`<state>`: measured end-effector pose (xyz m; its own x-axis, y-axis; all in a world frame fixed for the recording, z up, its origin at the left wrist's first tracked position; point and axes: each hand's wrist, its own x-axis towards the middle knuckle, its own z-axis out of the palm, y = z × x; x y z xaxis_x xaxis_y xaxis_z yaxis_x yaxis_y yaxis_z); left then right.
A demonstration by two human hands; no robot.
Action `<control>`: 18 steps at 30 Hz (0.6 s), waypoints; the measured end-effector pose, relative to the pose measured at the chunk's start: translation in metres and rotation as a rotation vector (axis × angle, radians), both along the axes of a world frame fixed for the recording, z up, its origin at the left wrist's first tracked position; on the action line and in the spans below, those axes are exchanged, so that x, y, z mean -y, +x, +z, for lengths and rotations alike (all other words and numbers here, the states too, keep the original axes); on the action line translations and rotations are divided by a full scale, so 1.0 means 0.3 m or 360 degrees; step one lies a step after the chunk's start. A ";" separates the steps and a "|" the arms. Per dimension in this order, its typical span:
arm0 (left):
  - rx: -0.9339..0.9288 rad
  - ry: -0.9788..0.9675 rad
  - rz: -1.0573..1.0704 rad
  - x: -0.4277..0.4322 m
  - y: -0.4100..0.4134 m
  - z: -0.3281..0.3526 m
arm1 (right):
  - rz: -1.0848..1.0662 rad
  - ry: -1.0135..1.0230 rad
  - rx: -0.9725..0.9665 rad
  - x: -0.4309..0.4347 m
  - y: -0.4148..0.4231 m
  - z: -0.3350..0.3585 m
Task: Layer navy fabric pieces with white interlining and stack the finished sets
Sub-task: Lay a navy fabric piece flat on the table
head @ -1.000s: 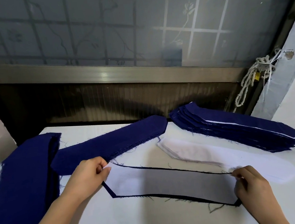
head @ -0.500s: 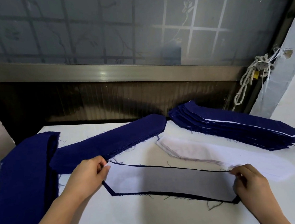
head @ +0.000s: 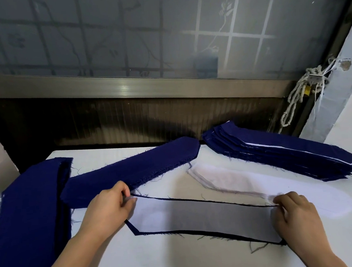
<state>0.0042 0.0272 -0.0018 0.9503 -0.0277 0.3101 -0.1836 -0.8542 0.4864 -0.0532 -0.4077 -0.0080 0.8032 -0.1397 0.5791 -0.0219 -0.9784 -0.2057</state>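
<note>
While the folded navy bundle lies along the left of the worktop, the left hand pinches the left corner of the white interlining sheet. This sheet lies on a navy piece whose dark rim shows round it. Frayed threads from the loose navy stack just behind could get trapped between the layers. The right hand pinches the other end, just beside the spare interlining pile. An uneven pull would likely skew the sheet or snag a spare. The finished stack lies far right.
</note>
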 end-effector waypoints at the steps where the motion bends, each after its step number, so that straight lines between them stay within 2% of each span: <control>1: 0.0006 -0.0002 -0.0019 0.003 0.001 0.001 | 0.0027 -0.0013 -0.0014 -0.011 0.022 0.008; 5: -0.0008 -0.0048 -0.0117 0.022 -0.004 0.003 | 0.0275 0.0073 -0.0107 -0.094 0.160 0.071; 9: -0.0044 -0.0097 -0.0124 0.025 -0.012 0.005 | 0.0465 0.0221 -0.0428 -0.221 0.340 0.116; 12: -0.0072 -0.0125 -0.0114 0.023 -0.013 0.003 | 0.0508 0.0020 -0.0675 -0.287 0.426 0.101; 18: -0.0105 -0.0154 -0.0127 0.027 -0.008 -0.001 | 0.0381 -0.0356 -0.0887 -0.311 0.483 0.085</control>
<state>0.0017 0.0191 -0.0021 0.9647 -0.0768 0.2518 -0.2138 -0.7868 0.5791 0.0917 -0.3143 0.0176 0.9859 0.1562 0.0603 0.1575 -0.9874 -0.0168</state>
